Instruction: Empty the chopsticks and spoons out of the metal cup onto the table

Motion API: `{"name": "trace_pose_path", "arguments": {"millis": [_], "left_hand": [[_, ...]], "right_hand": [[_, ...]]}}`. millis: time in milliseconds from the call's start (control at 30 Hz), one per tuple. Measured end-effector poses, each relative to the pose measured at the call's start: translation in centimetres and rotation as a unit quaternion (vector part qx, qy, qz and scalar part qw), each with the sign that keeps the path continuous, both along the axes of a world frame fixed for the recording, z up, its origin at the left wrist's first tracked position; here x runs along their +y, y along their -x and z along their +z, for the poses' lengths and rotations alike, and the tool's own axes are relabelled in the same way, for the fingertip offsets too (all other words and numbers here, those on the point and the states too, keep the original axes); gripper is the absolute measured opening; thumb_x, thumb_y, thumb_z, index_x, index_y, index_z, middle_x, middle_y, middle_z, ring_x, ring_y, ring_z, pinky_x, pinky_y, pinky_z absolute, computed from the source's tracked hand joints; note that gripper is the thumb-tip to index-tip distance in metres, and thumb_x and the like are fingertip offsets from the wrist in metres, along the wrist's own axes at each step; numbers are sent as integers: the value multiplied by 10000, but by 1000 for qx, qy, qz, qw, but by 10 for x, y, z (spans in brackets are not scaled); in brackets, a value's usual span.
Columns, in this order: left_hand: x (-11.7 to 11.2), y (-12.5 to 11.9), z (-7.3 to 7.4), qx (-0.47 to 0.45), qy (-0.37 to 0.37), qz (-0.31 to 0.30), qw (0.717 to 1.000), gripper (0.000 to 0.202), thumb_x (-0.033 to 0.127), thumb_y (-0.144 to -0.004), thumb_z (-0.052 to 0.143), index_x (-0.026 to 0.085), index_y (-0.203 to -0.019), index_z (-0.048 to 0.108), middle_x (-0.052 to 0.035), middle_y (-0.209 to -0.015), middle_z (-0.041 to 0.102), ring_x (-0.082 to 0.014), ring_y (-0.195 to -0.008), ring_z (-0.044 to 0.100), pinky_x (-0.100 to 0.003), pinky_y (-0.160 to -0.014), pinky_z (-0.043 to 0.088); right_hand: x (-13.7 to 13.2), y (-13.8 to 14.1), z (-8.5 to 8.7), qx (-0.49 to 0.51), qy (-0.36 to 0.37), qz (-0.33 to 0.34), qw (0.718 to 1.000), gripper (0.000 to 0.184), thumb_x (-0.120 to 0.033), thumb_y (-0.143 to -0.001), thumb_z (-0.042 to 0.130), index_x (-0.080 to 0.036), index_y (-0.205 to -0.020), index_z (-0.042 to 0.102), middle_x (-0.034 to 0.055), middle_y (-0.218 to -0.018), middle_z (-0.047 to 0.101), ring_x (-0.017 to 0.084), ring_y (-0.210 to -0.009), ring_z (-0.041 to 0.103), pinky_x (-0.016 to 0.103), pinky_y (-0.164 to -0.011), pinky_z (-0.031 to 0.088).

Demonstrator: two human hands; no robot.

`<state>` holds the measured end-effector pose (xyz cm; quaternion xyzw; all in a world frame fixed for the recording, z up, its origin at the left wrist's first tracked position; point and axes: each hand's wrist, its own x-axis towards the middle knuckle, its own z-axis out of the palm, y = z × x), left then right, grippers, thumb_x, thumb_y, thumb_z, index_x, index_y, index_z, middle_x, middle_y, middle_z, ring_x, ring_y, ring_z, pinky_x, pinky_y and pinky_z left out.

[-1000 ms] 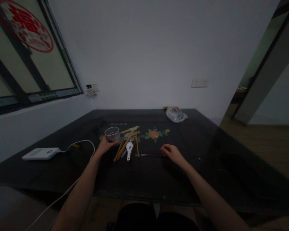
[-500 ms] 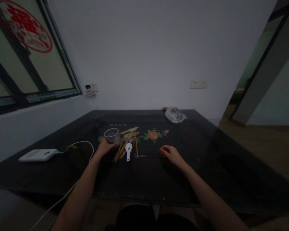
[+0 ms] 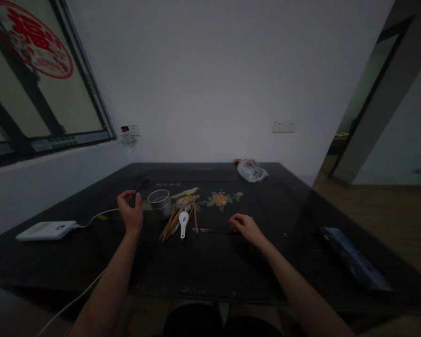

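A grey cylindrical cup (image 3: pixel 160 206) stands upright on the black table, left of the middle. My left hand (image 3: pixel 130 211) is just left of the cup and apart from it, thumb spread from the curled fingers, holding nothing. Right of the cup lies a loose pile of wooden chopsticks (image 3: pixel 175 220) with metal spoons (image 3: pixel 187 207) partly hidden among them. On top of the pile rests a white spoon (image 3: pixel 183 223) with a blue mark, its handle toward me. My right hand (image 3: pixel 245 225) hovers or rests at the right, fingers loosely curled in with nothing visible in them.
A white power bank (image 3: pixel 46 230) with a white cable (image 3: pixel 100 214) lies at the left. A crumpled clear plastic bag (image 3: pixel 251 171) sits by the far edge, against the wall. At the right lies a dark, flat, phone-like slab (image 3: pixel 354 258). The tabletop has a printed flower (image 3: pixel 219 199).
My left hand has let go of the cup and drawn away to the left; the cup stays standing. The right hand keeps its pose. The slab at the right shows brighter.
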<state>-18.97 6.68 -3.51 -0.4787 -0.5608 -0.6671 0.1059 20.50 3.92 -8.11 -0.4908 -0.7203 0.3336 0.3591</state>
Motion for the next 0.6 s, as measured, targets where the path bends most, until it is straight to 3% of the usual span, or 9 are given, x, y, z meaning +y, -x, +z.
{"name": "trace_pose_path", "arguments": {"millis": [67, 167, 300, 367, 433, 467, 533, 600], "left_hand": [[-8, -14, 7, 9, -15, -13, 1000, 211, 390, -857, 449, 186, -905, 480, -42, -952, 526, -176, -960, 536, -325, -915, 432], [-18, -54, 17, 49, 10, -105, 993, 195, 368, -848, 437, 197, -755, 449, -15, -814, 502, -160, -824, 520, -290, -808, 439], [-30, -124, 27, 111, 132, -272, 947, 295, 364, -804, 475, 207, -602, 329, 22, -614, 389, -128, -610, 421, -250, -621, 380], [-36, -159, 27, 96, 173, -316, 928, 350, 393, -795, 481, 207, -569, 289, 33, -565, 315, -118, -556, 362, -246, -568, 332], [-40, -188, 19, 41, 198, -353, 913, 356, 395, -788, 493, 208, -577, 276, 39, -563, 303, -109, -538, 337, -242, -548, 305], [-41, -200, 12, 13, 226, -390, 893, 352, 399, -784, 495, 210, -584, 277, 45, -550, 296, -105, -517, 318, -239, -529, 289], [-42, -217, -7, -3, 312, -491, 813, 343, 423, -779, 496, 211, -591, 302, 55, -524, 306, -98, -492, 301, -234, -500, 263], [-41, -225, -26, 29, 362, -526, 769, 355, 399, -732, 540, 204, -562, 297, 61, -511, 304, -91, -497, 287, -228, -496, 239]], "right_hand": [[1, 0, -2, -3, -3, -3, 1000, 210, -322, -826, 492, -158, -787, 618, 32, -673, 645, 140, -589, 589, 234, -567, 415], [3, 1, -5, 7, -3, -10, 1000, 219, -329, -830, 490, -157, -787, 618, 31, -665, 639, 142, -600, 591, 232, -573, 420], [2, 3, -7, 19, -4, -15, 1000, 230, -345, -840, 484, -162, -781, 609, 25, -658, 634, 140, -598, 591, 230, -574, 429], [1, 4, -7, 26, -1, -18, 999, 242, -356, -847, 477, -165, -755, 596, 20, -642, 625, 134, -577, 583, 226, -565, 429], [0, 6, -6, 32, -4, -22, 999, 262, -365, -856, 466, -170, -720, 577, 14, -622, 612, 128, -558, 571, 221, -556, 423], [-1, 6, -6, 30, -9, -25, 999, 272, -367, -858, 461, -174, -697, 565, 10, -607, 602, 126, -550, 563, 219, -551, 417], [-2, 7, -6, 15, -24, -33, 999, 292, -366, -860, 455, -182, -650, 540, -1, -570, 575, 124, -534, 545, 217, -538, 398], [-2, 8, -6, -9, -34, -40, 999, 310, -364, -859, 451, -187, -614, 518, -9, -536, 549, 121, -516, 525, 217, -526, 377]]}}
